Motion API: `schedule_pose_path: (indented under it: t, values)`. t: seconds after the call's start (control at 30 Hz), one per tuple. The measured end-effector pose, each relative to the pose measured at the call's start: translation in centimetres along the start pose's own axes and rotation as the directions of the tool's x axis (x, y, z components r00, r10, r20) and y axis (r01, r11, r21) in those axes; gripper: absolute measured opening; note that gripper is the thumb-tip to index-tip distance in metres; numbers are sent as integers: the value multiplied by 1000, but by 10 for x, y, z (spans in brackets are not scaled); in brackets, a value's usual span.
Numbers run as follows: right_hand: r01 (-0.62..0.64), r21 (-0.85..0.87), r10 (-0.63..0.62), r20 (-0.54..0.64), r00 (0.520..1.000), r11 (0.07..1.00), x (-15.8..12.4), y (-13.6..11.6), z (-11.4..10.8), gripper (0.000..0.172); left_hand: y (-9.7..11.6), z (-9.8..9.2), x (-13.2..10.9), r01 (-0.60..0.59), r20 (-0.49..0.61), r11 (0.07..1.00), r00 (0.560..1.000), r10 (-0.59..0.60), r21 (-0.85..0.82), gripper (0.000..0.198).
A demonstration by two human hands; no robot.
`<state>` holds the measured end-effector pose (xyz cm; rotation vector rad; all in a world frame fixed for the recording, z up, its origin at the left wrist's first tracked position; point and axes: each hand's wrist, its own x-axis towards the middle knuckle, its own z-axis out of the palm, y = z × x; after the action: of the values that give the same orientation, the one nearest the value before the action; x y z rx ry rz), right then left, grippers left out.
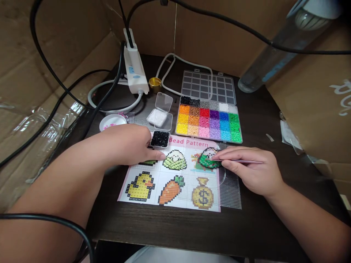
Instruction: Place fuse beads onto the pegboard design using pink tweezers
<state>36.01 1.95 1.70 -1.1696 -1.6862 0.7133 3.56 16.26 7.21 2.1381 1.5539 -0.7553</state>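
My right hand [251,166] pinches thin metal tweezers [238,161]. Their tips touch a bead piece [210,160] of green, white and black beads on a clear pegboard [230,193], over the top right picture of the bead pattern sheet [149,204]. My left hand [134,144] rests at the sheet's top left, fingers curled against a small box of black beads [160,138] and thumb stretched out below it. Most of its fingertips are hidden. Rice ball, duck, carrot and money bag pictures show on the sheet.
Behind the sheet stands a sorted bead case [210,118], lid folded back. Nearby are a small box of white beads [157,117], a white dish [113,120] with pink beads and a gold cup [155,84]. A power strip [134,69] and black cables [115,84] lie left; cardboard walls [214,33] enclose the table.
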Motion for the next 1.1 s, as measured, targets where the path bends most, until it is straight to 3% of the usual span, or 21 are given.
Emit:
schedule_pose_path:
  t: [0.23,0.43,0.67,0.9,1.1]
  values:
    - [-8,4,8,-1,1000,1000,2,-2,-1,26,-2,0,-1,-29,-18,999,999,29,-16,77]
    - [-72,-10,72,6,997,997,1,-1,-3,7,-4,1,0,-73,-35,997,997,73,0,77]
    - [-60,-8,60,-13,998,998,-2,3,-4,13,-3,0,0,-64,-2,998,998,64,19,73]
    - [-104,-18,104,-20,994,994,-3,3,-7,6,5,-5,-4,-4,31,1000,1000,4,22,70]
    - [-69,-11,68,-77,995,998,-8,7,-13,7,0,-2,-2,-60,0,998,998,60,10,71]
